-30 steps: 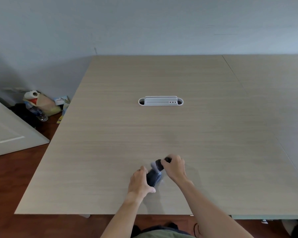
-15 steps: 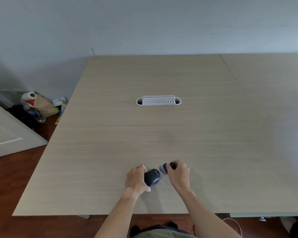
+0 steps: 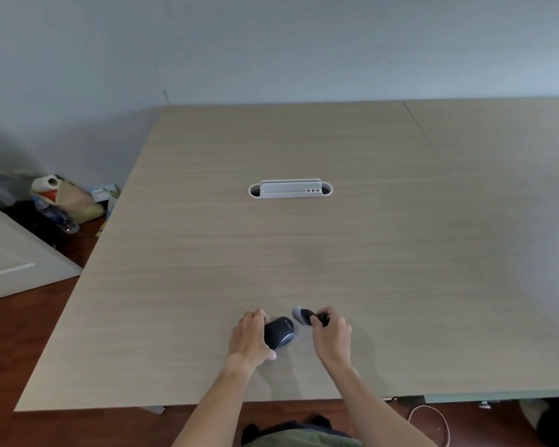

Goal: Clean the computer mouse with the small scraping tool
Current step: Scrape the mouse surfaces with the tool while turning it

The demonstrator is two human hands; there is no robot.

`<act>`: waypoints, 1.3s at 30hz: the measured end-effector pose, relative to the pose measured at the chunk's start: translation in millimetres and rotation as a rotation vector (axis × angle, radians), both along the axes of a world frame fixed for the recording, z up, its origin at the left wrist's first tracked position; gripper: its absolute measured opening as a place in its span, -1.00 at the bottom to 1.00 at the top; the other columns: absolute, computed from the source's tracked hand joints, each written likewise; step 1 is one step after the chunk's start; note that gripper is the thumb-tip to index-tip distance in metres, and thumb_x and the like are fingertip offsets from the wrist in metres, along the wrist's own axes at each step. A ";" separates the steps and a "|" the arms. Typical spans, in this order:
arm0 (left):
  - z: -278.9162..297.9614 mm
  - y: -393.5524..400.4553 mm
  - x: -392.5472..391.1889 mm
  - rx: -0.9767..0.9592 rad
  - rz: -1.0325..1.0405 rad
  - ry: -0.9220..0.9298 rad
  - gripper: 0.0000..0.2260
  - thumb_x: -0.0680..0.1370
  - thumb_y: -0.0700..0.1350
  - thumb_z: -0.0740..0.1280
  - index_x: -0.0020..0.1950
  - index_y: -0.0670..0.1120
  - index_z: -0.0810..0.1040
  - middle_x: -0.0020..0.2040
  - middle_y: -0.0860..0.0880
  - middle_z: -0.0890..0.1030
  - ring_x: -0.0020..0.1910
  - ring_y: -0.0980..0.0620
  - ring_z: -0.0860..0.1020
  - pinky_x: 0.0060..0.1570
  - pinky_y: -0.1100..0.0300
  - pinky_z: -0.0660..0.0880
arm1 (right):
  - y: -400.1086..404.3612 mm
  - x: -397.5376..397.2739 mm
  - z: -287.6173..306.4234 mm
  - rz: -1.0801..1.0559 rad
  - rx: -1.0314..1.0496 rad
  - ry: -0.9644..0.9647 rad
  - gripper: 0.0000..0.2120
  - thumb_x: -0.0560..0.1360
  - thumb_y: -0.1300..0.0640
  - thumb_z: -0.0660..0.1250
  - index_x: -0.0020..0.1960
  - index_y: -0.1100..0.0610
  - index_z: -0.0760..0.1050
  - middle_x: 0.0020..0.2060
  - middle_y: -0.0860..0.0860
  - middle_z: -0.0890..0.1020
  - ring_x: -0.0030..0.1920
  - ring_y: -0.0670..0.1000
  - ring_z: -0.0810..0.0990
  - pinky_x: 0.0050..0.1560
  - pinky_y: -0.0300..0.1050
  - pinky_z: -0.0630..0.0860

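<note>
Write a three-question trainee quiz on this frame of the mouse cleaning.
1. True or false: the left hand holds the mouse on the table.
2. Which hand grips the scraping tool? A left, B right, C neither.
3. Fill in: the tool's tip is ___ the mouse (touching/apart from).

Key: 1 true; 2 B, the right hand; 3 apart from.

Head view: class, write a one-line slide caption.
Left hand steadies a mouse on the table; right hand holds the scraper beside it.
</note>
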State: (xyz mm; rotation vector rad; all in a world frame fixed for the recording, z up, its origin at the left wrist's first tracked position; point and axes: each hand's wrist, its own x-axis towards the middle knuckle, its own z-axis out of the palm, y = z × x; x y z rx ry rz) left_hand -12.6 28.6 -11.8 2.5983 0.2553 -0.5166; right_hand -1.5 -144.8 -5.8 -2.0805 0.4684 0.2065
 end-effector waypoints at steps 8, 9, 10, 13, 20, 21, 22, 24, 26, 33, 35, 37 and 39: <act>1.5 0.2 2.2 0.039 -0.049 0.015 -0.44 0.17 -0.10 0.56 0.08 0.05 0.39 0.06 0.04 0.45 0.07 -0.01 0.48 0.03 0.15 0.45 | 3.3 -3.9 -1.6 0.014 -0.030 0.061 -0.90 0.49 0.08 0.35 -0.12 0.11 0.57 -0.24 0.01 0.64 -0.12 0.08 0.56 -0.19 -0.04 0.47; 1.8 0.2 2.1 0.043 -0.051 0.020 -0.45 0.17 -0.11 0.55 0.07 0.06 0.39 0.06 0.04 0.44 0.06 -0.01 0.47 0.01 0.16 0.45 | 4.0 -4.2 0.9 -0.032 -0.048 0.043 -0.89 0.51 0.08 0.35 -0.09 0.12 0.56 -0.23 0.01 0.63 -0.12 0.08 0.53 -0.21 -0.06 0.42; 1.7 0.1 1.9 0.046 -0.049 0.024 -0.45 0.17 -0.12 0.55 0.06 0.07 0.38 0.06 0.04 0.43 0.05 -0.02 0.47 -0.01 0.15 0.44 | 4.8 -4.1 4.0 -0.058 -0.033 0.019 -0.90 0.52 0.09 0.35 -0.09 0.12 0.56 -0.24 0.00 0.62 -0.13 0.07 0.53 -0.23 -0.07 0.40; 0.9 0.2 0.5 0.044 -0.038 0.027 -0.44 0.18 -0.12 0.55 0.08 0.09 0.37 0.07 0.02 0.41 0.04 -0.05 0.48 -0.02 0.12 0.45 | 8.5 -1.7 9.8 -0.002 0.081 0.006 -0.90 0.46 0.14 0.37 -0.20 0.15 0.57 -0.32 0.00 0.63 -0.20 0.07 0.57 -0.28 -0.13 0.43; -1.1 2.4 0.3 0.045 -0.065 0.034 -0.46 0.26 -0.18 0.51 0.13 0.11 0.36 0.09 0.01 0.36 0.07 -0.09 0.48 0.02 0.08 0.45 | 20.6 4.4 12.7 0.026 -0.057 0.030 -0.87 0.51 0.10 0.32 -0.15 0.16 0.51 -0.27 0.02 0.60 -0.23 0.03 0.52 -0.35 -0.10 0.39; -2.4 3.1 -0.3 0.046 -0.067 0.038 -0.45 0.27 -0.19 0.50 0.15 0.11 0.36 0.10 0.01 0.36 0.09 -0.09 0.47 0.04 0.07 0.45 | 23.0 6.6 14.8 0.049 -0.025 0.025 -0.86 0.49 0.11 0.33 -0.16 0.18 0.52 -0.28 0.03 0.61 -0.21 0.06 0.54 -0.31 -0.05 0.44; -3.2 3.3 -0.6 0.044 -0.064 0.040 -0.45 0.27 -0.20 0.50 0.16 0.10 0.36 0.11 0.01 0.35 0.10 -0.09 0.47 0.06 0.06 0.45 | 25.1 8.6 15.8 0.081 -0.007 0.030 -0.85 0.47 0.12 0.33 -0.18 0.21 0.53 -0.30 0.05 0.62 -0.21 0.09 0.56 -0.27 0.00 0.47; -3.6 3.5 -0.6 0.031 -0.050 0.035 -0.44 0.27 -0.20 0.50 0.16 0.10 0.37 0.11 0.02 0.36 0.11 -0.07 0.47 0.07 0.07 0.45 | 27.1 11.2 15.2 0.122 -0.038 0.072 -0.82 0.45 0.10 0.33 -0.21 0.23 0.52 -0.31 0.09 0.62 -0.23 0.14 0.57 -0.29 0.01 0.47; -3.9 3.9 -0.1 0.015 -0.032 0.035 -0.45 0.25 -0.20 0.51 0.13 0.10 0.38 0.11 0.04 0.37 0.10 -0.05 0.47 0.03 0.11 0.44 | 24.5 11.9 14.3 0.086 -0.124 0.100 -0.81 0.44 0.09 0.31 -0.24 0.21 0.48 -0.34 0.07 0.59 -0.28 0.15 0.54 -0.39 -0.07 0.38; -4.6 2.7 -5.0 0.050 0.102 0.114 -0.27 0.16 -0.04 0.56 0.24 0.01 0.29 0.18 0.01 0.39 0.14 -0.06 0.48 0.07 0.10 0.46 | 21.0 14.7 9.2 0.051 0.014 0.102 -0.81 0.39 0.14 0.37 -0.24 0.28 0.53 -0.38 0.04 0.57 -0.34 0.05 0.48 -0.35 -0.07 0.40; -0.5 -6.5 -6.5 0.021 0.202 0.211 -0.08 0.07 0.15 0.58 0.30 -0.04 0.23 0.18 -0.03 0.36 0.16 -0.09 0.46 0.13 0.06 0.45 | 18.6 14.7 10.3 -0.019 -0.021 0.090 -0.84 0.42 0.12 0.37 -0.25 0.20 0.51 -0.37 0.01 0.58 -0.34 0.04 0.51 -0.39 -0.12 0.38; 1.0 -18.9 -7.3 -0.018 0.281 0.244 0.01 0.02 0.31 0.53 0.32 -0.07 0.19 0.19 -0.06 0.34 0.18 -0.11 0.44 0.13 0.07 0.45 | 18.2 14.4 11.3 -0.033 0.017 0.068 -0.81 0.43 0.13 0.37 -0.28 0.21 0.49 -0.41 0.00 0.55 -0.37 0.02 0.48 -0.37 -0.09 0.39; 0.7 -30.6 -6.6 -0.018 0.327 0.210 -0.06 0.08 0.36 0.48 0.27 -0.07 0.21 0.18 -0.08 0.34 0.16 -0.12 0.45 0.10 0.08 0.47 | 18.7 12.8 10.7 -0.002 0.057 0.090 -0.75 0.41 0.16 0.36 -0.39 0.20 0.39 -0.50 -0.01 0.44 -0.44 0.02 0.37 -0.40 -0.09 0.33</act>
